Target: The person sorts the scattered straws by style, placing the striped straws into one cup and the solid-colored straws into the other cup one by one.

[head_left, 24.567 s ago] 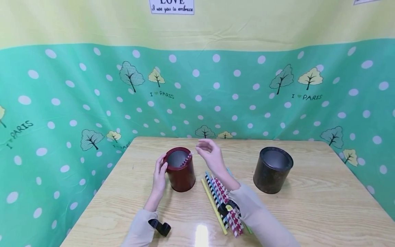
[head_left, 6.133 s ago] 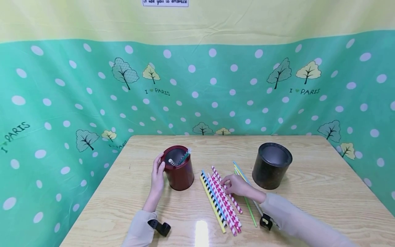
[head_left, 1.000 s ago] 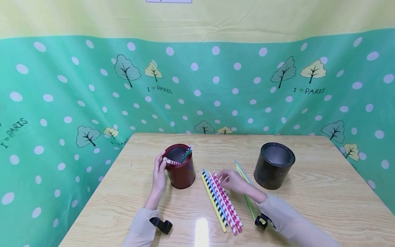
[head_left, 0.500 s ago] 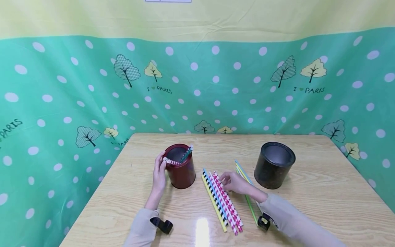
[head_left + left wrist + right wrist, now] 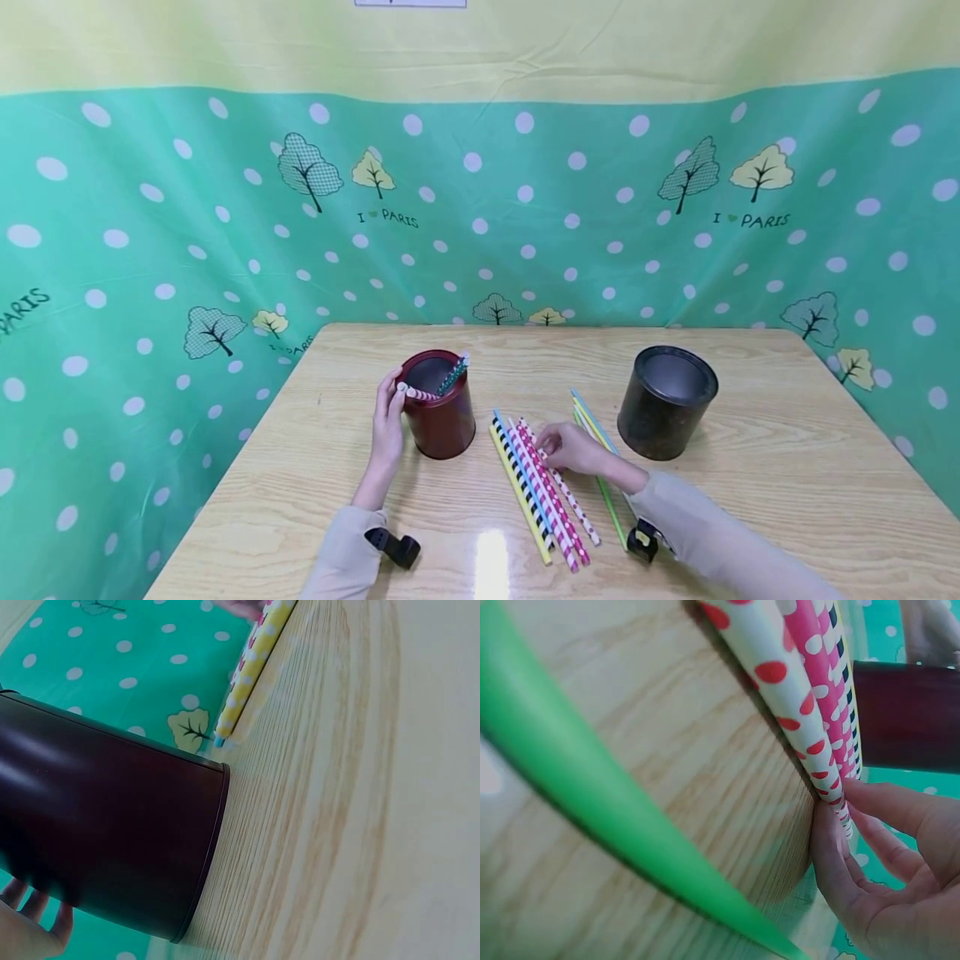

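Note:
My left hand (image 5: 387,429) holds the left rim of a dark red can (image 5: 444,433); in the left wrist view its fingertips (image 5: 34,904) lie against the can's side. Leaning in that can are a green dotted straw (image 5: 452,377) and a pink-striped straw (image 5: 422,394). At the table's middle, my right hand (image 5: 573,447) pinches a white straw with red dots (image 5: 772,673) between thumb and forefinger. This straw lies slightly apart from a bundle, beside a pink straw with white dots (image 5: 814,656). The bundle also has a black-striped straw (image 5: 517,463) and a yellow straw (image 5: 520,493).
A black can (image 5: 666,417) with an open top stands at the right. Between it and the bundle lie a green straw (image 5: 611,510), partly under the right forearm, and a blue straw (image 5: 588,411). A dotted curtain (image 5: 480,208) hangs behind the table (image 5: 285,483).
Since 6.1 s ago the pink-striped straw has gone from the table into the red can. In the last half second the red-dotted straw has shifted right from the bundle, pinched by my right hand.

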Action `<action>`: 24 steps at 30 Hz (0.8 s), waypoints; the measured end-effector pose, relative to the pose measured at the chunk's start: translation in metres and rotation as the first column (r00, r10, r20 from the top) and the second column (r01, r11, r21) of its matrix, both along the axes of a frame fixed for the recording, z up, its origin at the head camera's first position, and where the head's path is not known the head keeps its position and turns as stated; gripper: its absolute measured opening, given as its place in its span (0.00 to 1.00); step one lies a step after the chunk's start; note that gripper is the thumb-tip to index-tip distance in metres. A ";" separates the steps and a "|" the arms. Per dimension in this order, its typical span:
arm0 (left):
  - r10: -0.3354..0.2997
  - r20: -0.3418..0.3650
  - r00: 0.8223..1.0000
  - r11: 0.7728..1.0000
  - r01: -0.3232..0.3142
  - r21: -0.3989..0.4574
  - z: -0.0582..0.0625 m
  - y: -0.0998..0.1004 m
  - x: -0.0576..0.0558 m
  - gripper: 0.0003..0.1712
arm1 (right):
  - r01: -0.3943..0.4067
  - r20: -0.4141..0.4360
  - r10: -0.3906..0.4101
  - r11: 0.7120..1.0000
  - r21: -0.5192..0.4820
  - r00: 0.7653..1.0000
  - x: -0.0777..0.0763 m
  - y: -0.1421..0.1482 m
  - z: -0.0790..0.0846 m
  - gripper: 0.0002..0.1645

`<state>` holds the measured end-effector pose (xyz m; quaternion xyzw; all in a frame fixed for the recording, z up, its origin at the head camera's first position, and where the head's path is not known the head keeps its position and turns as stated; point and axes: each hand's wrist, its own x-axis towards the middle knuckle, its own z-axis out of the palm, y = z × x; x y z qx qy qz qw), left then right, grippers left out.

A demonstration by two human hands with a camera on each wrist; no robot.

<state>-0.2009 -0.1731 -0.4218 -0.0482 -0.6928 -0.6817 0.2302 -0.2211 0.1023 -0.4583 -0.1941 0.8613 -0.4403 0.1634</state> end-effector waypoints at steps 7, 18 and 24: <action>-0.004 0.000 1.000 1.000 0.004 0.012 -0.002 -0.001 -0.002 0.20 | 0.015 -0.003 -0.015 0.999 0.033 1.000 0.000 0.001 -0.002 0.10; -0.012 0.008 1.000 1.000 0.012 0.024 -0.003 -0.001 0.000 0.20 | 0.020 -0.068 -0.014 0.996 0.087 0.998 0.004 -0.002 -0.003 0.11; -0.006 0.003 1.000 1.000 0.006 0.022 -0.002 0.000 0.001 0.20 | 0.077 -0.027 -0.076 0.995 0.063 0.997 0.006 -0.002 -0.001 0.11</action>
